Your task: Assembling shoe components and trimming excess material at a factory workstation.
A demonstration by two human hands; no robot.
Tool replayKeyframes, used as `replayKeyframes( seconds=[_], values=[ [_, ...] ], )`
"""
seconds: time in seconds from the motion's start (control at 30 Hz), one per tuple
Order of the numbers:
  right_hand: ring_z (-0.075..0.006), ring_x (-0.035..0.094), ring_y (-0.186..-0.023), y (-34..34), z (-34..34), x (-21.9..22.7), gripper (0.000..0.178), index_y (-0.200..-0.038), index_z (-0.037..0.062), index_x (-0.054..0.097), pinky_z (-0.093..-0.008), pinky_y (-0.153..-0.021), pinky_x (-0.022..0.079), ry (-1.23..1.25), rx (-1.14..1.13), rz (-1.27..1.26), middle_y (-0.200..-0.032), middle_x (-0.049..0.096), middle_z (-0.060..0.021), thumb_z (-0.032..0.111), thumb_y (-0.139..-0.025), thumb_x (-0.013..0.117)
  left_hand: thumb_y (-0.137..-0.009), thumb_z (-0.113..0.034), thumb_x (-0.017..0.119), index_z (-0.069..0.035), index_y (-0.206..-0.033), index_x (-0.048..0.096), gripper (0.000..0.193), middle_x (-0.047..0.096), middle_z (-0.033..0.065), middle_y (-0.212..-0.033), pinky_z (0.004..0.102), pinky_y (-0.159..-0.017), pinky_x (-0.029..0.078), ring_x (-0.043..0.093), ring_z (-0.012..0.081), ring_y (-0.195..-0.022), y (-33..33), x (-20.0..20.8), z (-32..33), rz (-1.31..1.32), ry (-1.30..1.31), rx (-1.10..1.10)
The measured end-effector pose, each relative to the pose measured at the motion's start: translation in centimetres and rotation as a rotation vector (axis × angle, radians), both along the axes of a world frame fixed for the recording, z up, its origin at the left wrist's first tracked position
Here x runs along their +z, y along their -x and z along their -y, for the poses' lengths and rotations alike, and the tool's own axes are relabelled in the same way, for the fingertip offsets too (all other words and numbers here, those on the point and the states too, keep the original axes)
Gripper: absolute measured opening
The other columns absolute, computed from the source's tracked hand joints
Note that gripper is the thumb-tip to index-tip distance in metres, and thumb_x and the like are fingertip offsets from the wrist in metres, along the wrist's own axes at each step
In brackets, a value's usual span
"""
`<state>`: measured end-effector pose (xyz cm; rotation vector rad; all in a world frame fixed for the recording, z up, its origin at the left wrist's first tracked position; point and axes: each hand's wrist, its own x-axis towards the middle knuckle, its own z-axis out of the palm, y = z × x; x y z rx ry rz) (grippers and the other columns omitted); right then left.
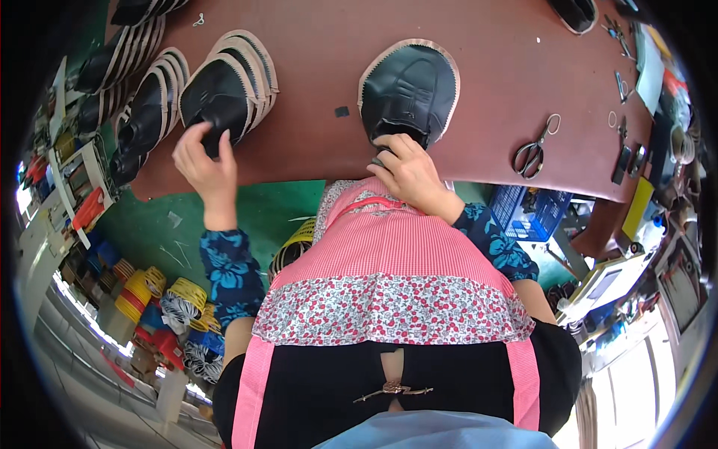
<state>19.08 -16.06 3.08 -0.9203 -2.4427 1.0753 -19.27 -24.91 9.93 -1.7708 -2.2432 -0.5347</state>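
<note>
A black shoe upper with a pale stitched edge [410,90] lies on the brown table [314,127] in front of me. My right hand [406,170] grips its near end at the table's edge. My left hand [203,159] holds the near end of the top piece of a stack of black shoe uppers [224,93] at the left. More stacks of the same uppers [146,112] lie further left. My pink checked apron fills the lower middle of the view.
Scissors [534,152] lie on the table at the right, with small tools and clutter [632,150] beyond. A blue crate [527,212] sits under the table. Yellow rolls [183,299] and boxes stand on the green floor at the left.
</note>
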Motion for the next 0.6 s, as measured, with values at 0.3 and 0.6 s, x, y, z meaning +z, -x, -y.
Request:
replayKeyframes(
  seconds=[0.3, 0.6],
  values=[
    [-0.0127, 0.058, -0.083, -9.8, 0.0, -3.4, 0.037, -0.101, -0.0010, 0.069, -0.0349, -0.076, 0.051, 0.610, -0.643, 0.090, -0.083, 0.061, -0.0046, 0.031, -0.120, 0.064, -0.094, -0.011, 0.085, -0.006, -0.118, 0.080, 0.025, 0.079, 0.0087, -0.117, 0.0458, -0.099, 0.059, 0.074, 0.0331, -0.113, -19.7, -6.9, -1.5, 0.627, 0.293, -0.636],
    [-0.0081, 0.057, -0.078, -14.2, -4.1, -8.8, 0.037, -0.100, 0.0017, 0.070, -0.0299, -0.072, 0.047, 0.794, -0.881, -0.062, -0.081, 0.061, 0.0009, 0.034, -0.118, 0.067, -0.104, -0.009, 0.084, -0.002, -0.123, 0.081, 0.020, 0.076, 0.0066, -0.112, 0.0285, -0.089, 0.060, 0.074, 0.0146, -0.096, -20.2, -12.3, -7.1, 1.134, 0.218, -0.026]
  ],
)
